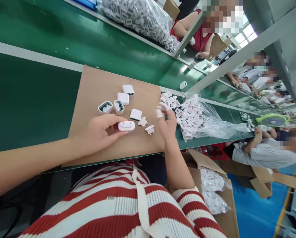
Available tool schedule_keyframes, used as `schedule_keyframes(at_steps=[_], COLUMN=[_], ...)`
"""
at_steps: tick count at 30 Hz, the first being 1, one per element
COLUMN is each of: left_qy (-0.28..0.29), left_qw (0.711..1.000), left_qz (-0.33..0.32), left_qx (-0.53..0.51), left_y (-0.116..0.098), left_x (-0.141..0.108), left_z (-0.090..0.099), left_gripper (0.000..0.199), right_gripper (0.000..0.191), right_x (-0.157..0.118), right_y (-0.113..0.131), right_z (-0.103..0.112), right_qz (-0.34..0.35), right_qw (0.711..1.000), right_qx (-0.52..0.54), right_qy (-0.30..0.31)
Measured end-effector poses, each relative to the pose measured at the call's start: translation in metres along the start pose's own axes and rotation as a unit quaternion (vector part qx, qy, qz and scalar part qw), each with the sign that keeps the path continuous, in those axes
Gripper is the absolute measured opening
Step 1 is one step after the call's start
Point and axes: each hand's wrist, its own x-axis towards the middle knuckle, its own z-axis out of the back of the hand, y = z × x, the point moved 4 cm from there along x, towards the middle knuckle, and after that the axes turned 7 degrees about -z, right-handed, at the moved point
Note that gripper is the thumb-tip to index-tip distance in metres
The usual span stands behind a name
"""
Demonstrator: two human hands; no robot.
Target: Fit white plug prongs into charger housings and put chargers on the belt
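My left hand (pixel 100 132) pinches a white plug charger (pixel 126 126) between thumb and fingers, its pin side turned up. To the right, my right hand (pixel 167 124) has white covers on its fingertips and holds nothing that I can see; its fingers are apart beside a heap of white plug pieces (pixel 171 100). Between the hands lie two loose white two-pin plug pieces (pixel 150 130) and a white charger housing (pixel 135 114). Farther back are more housings (pixel 123 98), two of them (pixel 105 107) with open ends showing parts inside.
Brown cardboard (pixel 108 79) covers the green bench (pixel 31 99). A clear bag of white pieces (pixel 195 114) lies right. Another full bag (pixel 140 16) sits beyond the rail. A metal post (pixel 219 69) rises at right. Co-workers sit around; an open carton (pixel 227 205) stands below.
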Motion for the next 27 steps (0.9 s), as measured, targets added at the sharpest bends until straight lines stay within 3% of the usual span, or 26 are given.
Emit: schedule_keyframes(at_steps=[1, 3, 6, 11, 14, 16, 18, 19, 22, 24, 27], left_qy=[-0.036, -0.106, -0.156, -0.2, -0.19, -0.129, -0.089, -0.1, -0.138, -0.052, 0.145], left_qw=[0.999, 0.989, 0.969, 0.938, 0.931, 0.946, 0.954, 0.951, 0.947, 0.97, 0.98], left_qz=[-0.012, 0.003, 0.101, 0.197, 0.242, 0.241, 0.215, 0.201, 0.117, 0.052, -0.015], left_qx=[0.027, 0.1, 0.163, 0.205, 0.194, 0.178, 0.189, 0.211, 0.266, 0.232, 0.134], left_y=[-0.005, 0.0, 0.048, 0.161, 0.195, 0.196, 0.18, 0.168, 0.124, 0.1, 0.078], left_x=[0.007, 0.028, 0.075, 0.15, 0.165, 0.164, 0.158, 0.153, 0.133, 0.114, 0.072], left_z=[0.012, 0.039, 0.074, 0.112, 0.125, 0.128, 0.131, 0.133, 0.132, 0.117, 0.087], left_gripper=[0.032, 0.037, 0.044, 0.061, 0.076, 0.085, 0.092, 0.096, 0.095, 0.087, 0.094], right_gripper=[0.028, 0.026, 0.026, 0.029, 0.015, 0.013, 0.024, 0.03, 0.044, 0.049, 0.054], right_x=[0.012, 0.031, 0.045, 0.045, 0.04, 0.033, 0.022, 0.016, -0.005, -0.018, -0.032], right_y=[-0.015, -0.039, -0.059, -0.061, -0.055, -0.048, -0.039, -0.034, -0.014, -0.002, 0.011], right_z=[0.005, 0.006, -0.002, -0.005, 0.003, 0.007, 0.004, -0.001, -0.016, -0.02, -0.023], right_qz=[-0.043, -0.103, -0.135, -0.1, -0.057, -0.047, -0.072, -0.097, -0.174, -0.199, -0.189], right_qw=[0.994, 0.967, 0.941, 0.96, 0.983, 0.991, 0.98, 0.962, 0.87, 0.829, 0.821], right_qx=[-0.09, -0.229, -0.309, -0.258, -0.143, -0.017, 0.158, 0.251, 0.451, 0.494, 0.476], right_qy=[-0.031, -0.037, -0.021, -0.053, -0.101, -0.125, -0.094, -0.053, 0.096, 0.169, 0.251])
